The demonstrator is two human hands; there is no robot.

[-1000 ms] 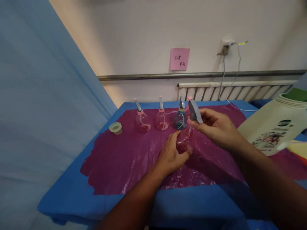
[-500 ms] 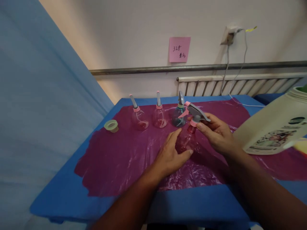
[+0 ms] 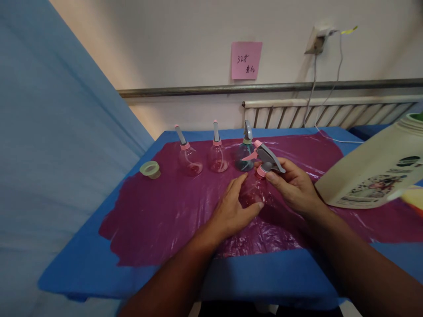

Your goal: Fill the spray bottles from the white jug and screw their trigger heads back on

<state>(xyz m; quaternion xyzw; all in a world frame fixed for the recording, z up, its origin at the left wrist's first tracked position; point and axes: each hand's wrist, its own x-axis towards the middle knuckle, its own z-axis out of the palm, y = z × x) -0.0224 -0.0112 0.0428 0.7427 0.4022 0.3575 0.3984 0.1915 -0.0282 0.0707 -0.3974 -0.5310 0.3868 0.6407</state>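
Observation:
A small clear round bottle (image 3: 251, 192) with a little red liquid stands on the magenta plastic sheet (image 3: 158, 211). My left hand (image 3: 231, 210) wraps around the bottle's body. My right hand (image 3: 294, 187) grips the grey and pink trigger sprayer head (image 3: 266, 159) that sits on the bottle's neck. Behind them stand three more small spray bottles in a row: a pink-capped bottle (image 3: 187, 157), another pink-capped bottle (image 3: 218, 154), and a blue-green bottle (image 3: 243, 154).
A light green cap (image 3: 150, 169) lies at the sheet's left edge. A large cream jug (image 3: 370, 174) tilts in from the right. The blue-covered table (image 3: 99, 264) meets a blue curtain (image 3: 49, 154) on the left. A radiator (image 3: 330, 115) and pink note (image 3: 246, 60) are on the wall.
The sprayer head has come down from above the bottle onto its neck, turning in my right hand. My left hand has stayed on the bottle. The view has shifted slightly.

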